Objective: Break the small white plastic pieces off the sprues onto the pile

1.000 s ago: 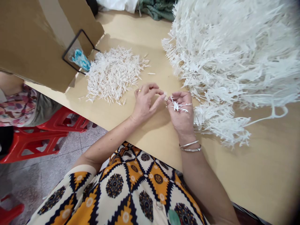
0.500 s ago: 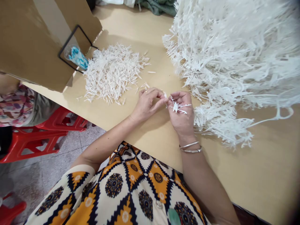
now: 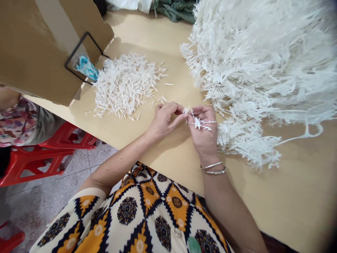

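Left hand pinched white strips in a closed grip; right hand's curled grip held white sprigs. Both were inside the worktop's near edge; a lane ran between small pile and large pile.

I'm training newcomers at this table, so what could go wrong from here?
The white pieces at the right hand stick out at several angles, so some might drop. Stray bits lie close to the left hand, which could brush them away. The bangles sit near the large heap and might catch on it.
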The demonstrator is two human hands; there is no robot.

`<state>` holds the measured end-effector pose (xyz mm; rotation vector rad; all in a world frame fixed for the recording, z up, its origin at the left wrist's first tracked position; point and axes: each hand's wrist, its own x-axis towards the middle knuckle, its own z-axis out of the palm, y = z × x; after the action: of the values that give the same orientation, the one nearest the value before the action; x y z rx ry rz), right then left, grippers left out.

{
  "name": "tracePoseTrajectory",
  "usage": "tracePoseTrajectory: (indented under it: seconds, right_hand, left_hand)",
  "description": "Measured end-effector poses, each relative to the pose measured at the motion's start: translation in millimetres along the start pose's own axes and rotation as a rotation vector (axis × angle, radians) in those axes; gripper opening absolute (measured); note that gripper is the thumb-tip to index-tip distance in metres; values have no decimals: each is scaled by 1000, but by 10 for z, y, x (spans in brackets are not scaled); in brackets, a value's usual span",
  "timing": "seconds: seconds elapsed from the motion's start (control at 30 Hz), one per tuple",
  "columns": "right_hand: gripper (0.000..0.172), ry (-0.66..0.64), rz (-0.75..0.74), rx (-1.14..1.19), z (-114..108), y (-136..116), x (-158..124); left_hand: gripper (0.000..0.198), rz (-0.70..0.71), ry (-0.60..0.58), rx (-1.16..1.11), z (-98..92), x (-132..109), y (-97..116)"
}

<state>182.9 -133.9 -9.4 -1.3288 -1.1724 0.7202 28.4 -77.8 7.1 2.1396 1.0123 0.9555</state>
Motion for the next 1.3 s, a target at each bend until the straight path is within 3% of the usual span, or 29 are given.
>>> tracePoseTrajectory:
  seconds: [0.2, 0.53, 0.73, 0.8, 1.0, 1.1, 1.23, 1.3]
  right_hand:
    - [25, 7, -64, -50, 36, -21, -15]
    - [31, 90, -70, -55, 88, 65, 78]
    - [27, 131, -83, -108, -13, 85, 88]
    - [25, 127, -89, -106, -21, 62, 67]
    - [17, 94, -72, -124, -14, -24, 25]
    - [17, 102, -51, -81, -12, -30, 26]
    - [21, 133, -1, -48, -12, -18, 37]
    - [22, 124, 3, -48, -6, -16, 35]
  left_hand:
    - [52, -6, -27, -41, -10, 22, -41]
    - [33, 247, -95, -32, -17, -39, 74]
    - [34, -57, 307, -106, -30, 20, -60]
    - [30, -96, 309, -192, -25, 24, -98]
    - [35, -74, 125, -379, 17, 3, -77]
    - [36, -67, 179, -263, -1, 10, -74]
    - [38, -42, 522, 46, -66, 23, -99]
    - [43, -19, 558, 141, -79, 15, -86]
